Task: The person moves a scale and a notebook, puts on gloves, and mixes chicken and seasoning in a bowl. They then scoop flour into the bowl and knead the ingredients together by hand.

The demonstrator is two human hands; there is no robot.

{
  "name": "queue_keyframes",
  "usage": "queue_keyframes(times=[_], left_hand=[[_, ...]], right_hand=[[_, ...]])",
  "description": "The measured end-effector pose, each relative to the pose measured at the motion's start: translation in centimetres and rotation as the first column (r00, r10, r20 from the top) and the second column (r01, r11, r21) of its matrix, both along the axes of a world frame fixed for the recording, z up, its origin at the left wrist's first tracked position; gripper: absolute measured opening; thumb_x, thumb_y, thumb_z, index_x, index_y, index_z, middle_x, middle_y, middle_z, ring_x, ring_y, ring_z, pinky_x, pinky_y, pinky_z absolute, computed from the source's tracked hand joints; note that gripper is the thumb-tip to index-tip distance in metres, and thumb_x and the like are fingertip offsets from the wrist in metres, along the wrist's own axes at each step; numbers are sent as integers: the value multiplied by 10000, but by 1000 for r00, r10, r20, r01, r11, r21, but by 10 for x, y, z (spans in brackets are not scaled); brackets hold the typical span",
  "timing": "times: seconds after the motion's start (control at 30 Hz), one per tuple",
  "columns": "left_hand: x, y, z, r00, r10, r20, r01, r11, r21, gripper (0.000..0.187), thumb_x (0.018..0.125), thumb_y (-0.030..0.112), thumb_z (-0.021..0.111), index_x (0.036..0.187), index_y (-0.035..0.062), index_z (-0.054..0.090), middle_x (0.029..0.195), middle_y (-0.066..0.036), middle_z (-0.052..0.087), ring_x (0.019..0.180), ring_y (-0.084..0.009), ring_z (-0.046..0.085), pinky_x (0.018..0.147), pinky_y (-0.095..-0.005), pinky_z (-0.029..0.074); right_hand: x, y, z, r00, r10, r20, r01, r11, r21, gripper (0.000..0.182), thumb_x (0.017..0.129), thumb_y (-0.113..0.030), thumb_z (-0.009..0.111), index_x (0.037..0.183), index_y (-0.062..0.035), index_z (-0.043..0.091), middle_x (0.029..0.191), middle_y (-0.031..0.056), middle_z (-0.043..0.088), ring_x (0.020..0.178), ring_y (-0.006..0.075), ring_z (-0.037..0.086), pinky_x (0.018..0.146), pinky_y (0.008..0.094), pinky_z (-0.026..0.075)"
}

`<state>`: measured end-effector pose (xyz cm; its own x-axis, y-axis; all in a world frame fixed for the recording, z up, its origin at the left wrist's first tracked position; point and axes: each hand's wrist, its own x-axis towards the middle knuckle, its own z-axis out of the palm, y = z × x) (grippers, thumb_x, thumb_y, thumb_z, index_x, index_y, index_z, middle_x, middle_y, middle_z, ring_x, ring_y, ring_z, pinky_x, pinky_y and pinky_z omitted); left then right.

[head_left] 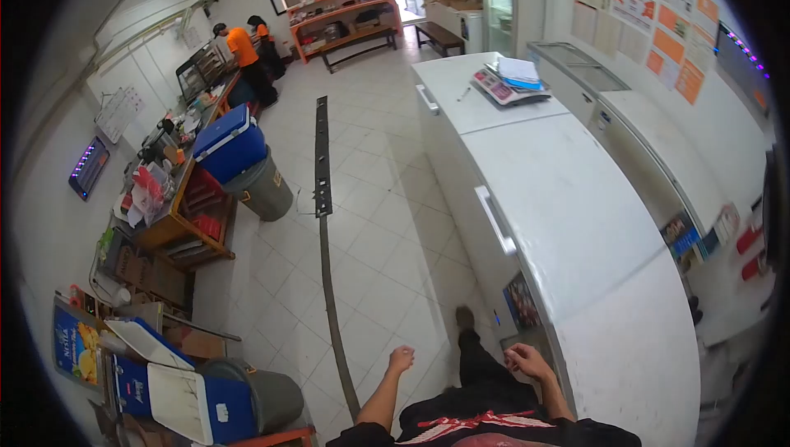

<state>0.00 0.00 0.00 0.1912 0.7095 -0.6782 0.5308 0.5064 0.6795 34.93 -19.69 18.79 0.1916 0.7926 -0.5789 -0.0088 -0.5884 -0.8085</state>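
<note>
Left hand (pixel 401 358), right hand (pixel 527 361) — fingers curled, whether closed cannot be told. Freezer (pixel 568 208) beside right — probably heavy, rigid; best gripped by handle (pixel 495 221).

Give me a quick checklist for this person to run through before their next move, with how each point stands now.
1. Hands free: ok. Nothing shows in the left hand or right hand.
2. Right hand clear of the white chest freezer: cannot tell; they overlap in this view.
3. Visible shoe off the long dark floor strip: ok, bare tiles lie between.
4. Weighing scale uncovered: not ok, papers lie on top.
5. Co-workers out of the immediate path: ok, both stand at the far counter.
</note>
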Motion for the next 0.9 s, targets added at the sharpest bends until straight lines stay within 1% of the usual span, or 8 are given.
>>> queue_keyframes(times=[0.07, 0.1, 0.17, 0.27, 0.37, 0.5, 0.77, 0.9], left_hand=[[33, 2, 7, 996, 3, 88, -6, 999, 33, 266, 886, 288, 676, 978, 38, 681, 755, -59, 707, 572, -174, 651, 585, -344, 554], [47, 107, -5, 1000, -25, 11, 24, 999, 35, 251, 886, 272, 668, 980, 40, 682, 759, -67, 708, 591, -175, 657, 598, -341, 554], [84, 150, -17, 995, -97, -35, 98, 994, 51, 222, 887, 242, 653, 984, 44, 683, 766, -82, 711, 627, -178, 669, 624, -336, 553], [113, 236, -39, 931, -51, -362, 224, 861, 456, 168, 871, 175, 635, 971, 46, 675, 773, -95, 703, 666, -191, 674, 643, -343, 544], [162, 312, 12, 948, 192, -255, 52, 696, 716, 131, 840, 102, 629, 957, 54, 665, 782, -102, 693, 698, -228, 675, 654, -366, 537], [247, 438, 74, 960, 281, 15, -227, 743, 630, 125, 845, -2, 627, 969, 12, 619, 761, -93, 659, 661, -207, 639, 625, -329, 523], [538, 688, 179, 790, -134, 598, -302, 763, 571, 152, 954, 64, 617, 1053, -33, 554, 943, -71, 629, 832, -135, 611, 727, -285, 517], [695, 839, 210, 764, -275, 584, -208, 752, 626, 232, 913, 122, 683, 1081, -6, 588, 942, -99, 629, 866, -171, 616, 756, -287, 501]], right_hand=[[18, 11, 20, 999, -35, -34, 37, 998, 42, 293, 990, -289, 615, 1056, -3, 619, 902, 92, 689, 769, 131, 655, 686, 285, 542], [46, 131, -5, 994, -34, -107, 41, 997, 70, 291, 993, -288, 610, 1054, -4, 621, 886, 84, 684, 766, 128, 651, 680, 280, 537], [93, 197, 1, 989, -43, -144, 64, 987, 146, 286, 1000, -286, 599, 1051, -6, 625, 855, 66, 675, 759, 122, 642, 668, 269, 526], [173, 320, 15, 998, -51, -23, 55, 964, 259, 232, 1027, -256, 546, 1037, -38, 624, 788, 37, 661, 732, 113, 642, 660, 262, 513], [256, 422, 41, 983, -132, 127, 85, 944, 320, 260, 1034, -219, 508, 998, 1, 642, 804, 52, 673, 720, 120, 633, 663, 268, 518], [350, 542, 102, 883, -290, 368, 143, 915, 378, 323, 983, -329, 585, 1037, -18, 648, 833, 76, 683, 738, 145, 650, 692, 308, 525], [511, 689, 194, 511, -348, 786, 179, 938, 298, 351, 946, -326, 625, 1110, -15, 615, 883, 172, 701, 778, 250, 689, 712, 379, 542], [563, 753, 228, 440, -321, 839, 271, 938, 216, 412, 935, -353, 632, 1151, -4, 591, 925, 195, 697, 814, 298, 686, 758, 402, 533]])
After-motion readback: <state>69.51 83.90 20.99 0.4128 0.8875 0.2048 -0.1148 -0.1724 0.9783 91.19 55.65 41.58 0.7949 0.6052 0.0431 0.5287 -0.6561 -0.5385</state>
